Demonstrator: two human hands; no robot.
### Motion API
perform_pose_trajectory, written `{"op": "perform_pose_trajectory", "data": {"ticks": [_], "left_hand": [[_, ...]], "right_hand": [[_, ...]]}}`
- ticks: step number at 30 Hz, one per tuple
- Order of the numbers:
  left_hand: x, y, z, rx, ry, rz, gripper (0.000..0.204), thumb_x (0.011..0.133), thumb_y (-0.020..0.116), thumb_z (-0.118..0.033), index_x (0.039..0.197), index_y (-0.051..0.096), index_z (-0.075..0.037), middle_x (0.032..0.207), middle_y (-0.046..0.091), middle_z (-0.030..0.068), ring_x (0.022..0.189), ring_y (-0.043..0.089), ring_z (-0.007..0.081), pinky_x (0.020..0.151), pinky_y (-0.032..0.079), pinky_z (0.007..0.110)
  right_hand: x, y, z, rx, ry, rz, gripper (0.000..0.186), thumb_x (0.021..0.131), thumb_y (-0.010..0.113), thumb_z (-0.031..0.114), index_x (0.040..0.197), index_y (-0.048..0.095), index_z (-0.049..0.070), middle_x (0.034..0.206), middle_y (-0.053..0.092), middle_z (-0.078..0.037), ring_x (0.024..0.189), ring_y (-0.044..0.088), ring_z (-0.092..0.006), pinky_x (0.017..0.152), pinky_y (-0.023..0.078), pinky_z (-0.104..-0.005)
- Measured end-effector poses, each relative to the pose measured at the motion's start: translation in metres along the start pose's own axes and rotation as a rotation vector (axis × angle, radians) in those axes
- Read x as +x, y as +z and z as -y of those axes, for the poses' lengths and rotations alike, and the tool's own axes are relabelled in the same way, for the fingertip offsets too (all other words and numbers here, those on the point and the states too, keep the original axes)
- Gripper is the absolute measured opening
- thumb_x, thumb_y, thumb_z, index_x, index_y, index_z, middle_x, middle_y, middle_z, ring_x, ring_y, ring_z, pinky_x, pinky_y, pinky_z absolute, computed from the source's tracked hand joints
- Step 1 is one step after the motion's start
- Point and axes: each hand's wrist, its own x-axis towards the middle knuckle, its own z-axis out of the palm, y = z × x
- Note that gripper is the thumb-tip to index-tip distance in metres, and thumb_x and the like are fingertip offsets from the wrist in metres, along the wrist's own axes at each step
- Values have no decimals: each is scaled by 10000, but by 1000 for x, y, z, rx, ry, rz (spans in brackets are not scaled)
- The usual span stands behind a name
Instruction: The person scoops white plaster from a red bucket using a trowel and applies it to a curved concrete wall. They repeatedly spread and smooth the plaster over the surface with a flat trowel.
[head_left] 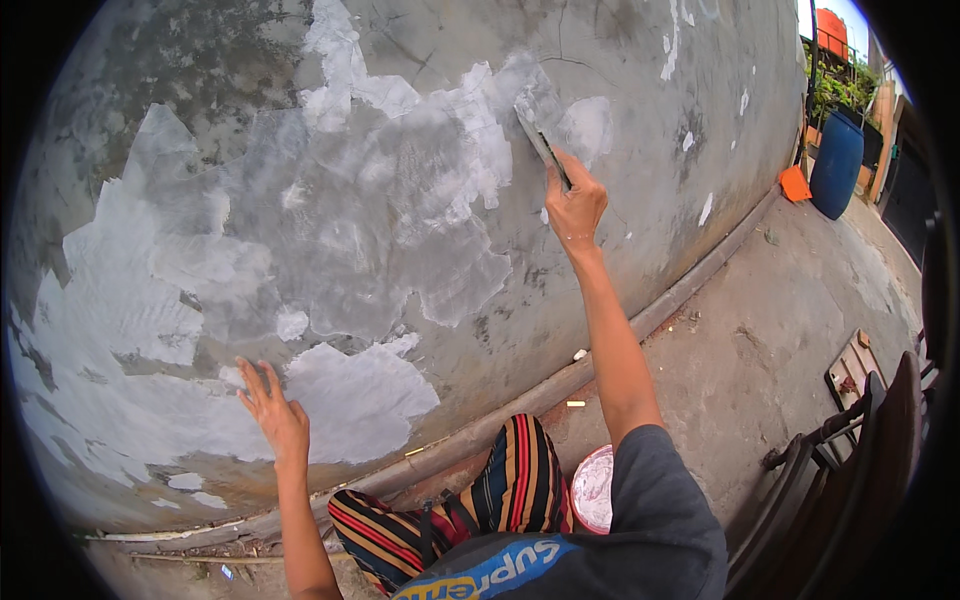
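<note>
A grey wall [560,290] with white patches of filler fills most of the view. My right hand [577,202] is closed around the handle of a putty knife [541,146], whose blade lies against the wall near the top middle, by a smear of whitish paste. Lower on the left, my left hand [272,408] rests on the wall with fingers spread, holding nothing. Its fingertips touch the surface beside a large white patch [360,395]. A red-rimmed bucket [592,490] of white paste stands by my right side, partly hidden by my sleeve.
A concrete ledge [690,285] runs along the wall's foot. Dark wooden furniture [850,480] stands close on the right, with a flat tan board [856,375] beyond it. Far right are a blue barrel [838,165] and an orange dustpan-like piece [795,184].
</note>
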Motion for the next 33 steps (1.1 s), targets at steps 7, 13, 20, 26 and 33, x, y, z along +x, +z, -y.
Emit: {"op": "perform_pose_trajectory", "data": {"ticks": [7,13,20,26,33], "left_hand": [[4,-6,2,25,10,20,858,701,542,107,1511,286,-12,1609,91,245,1481,157,405,1168,137,582],[0,-2,5,-9,-11,-9,850,696,537,104,1505,299,-8,1609,91,248,1479,160,413,1166,138,587],[3,-5,-2,-47,-26,21,855,693,535,104,1506,296,-14,1608,86,251,1476,153,427,1166,132,591],[0,-1,-2,-91,-14,-22,850,695,540,100,1502,292,1,1606,88,256,1473,145,439,1169,127,587],[4,-8,1,6,-11,15,832,700,546,86,1493,303,15,1604,94,258,1478,159,410,1175,137,570]], "right_hand": [[47,-6,31,169,66,38,213,863,698,130,1053,732,41,937,734,-130,803,706,-261,693,510,-301],[161,29,91,163,-384,-155,253,857,660,60,1090,733,122,962,727,-84,790,669,-265,701,504,-306],[132,79,81,-134,-518,-209,496,710,642,-50,1155,709,156,1080,686,-48,938,661,-256,757,559,-351],[61,100,103,-110,-485,-60,513,692,660,-42,1173,691,135,1117,674,-73,939,651,-271,762,558,-356],[122,41,103,163,-378,45,250,853,643,68,1089,721,97,834,706,-94,674,636,-263,641,494,-323]]}}
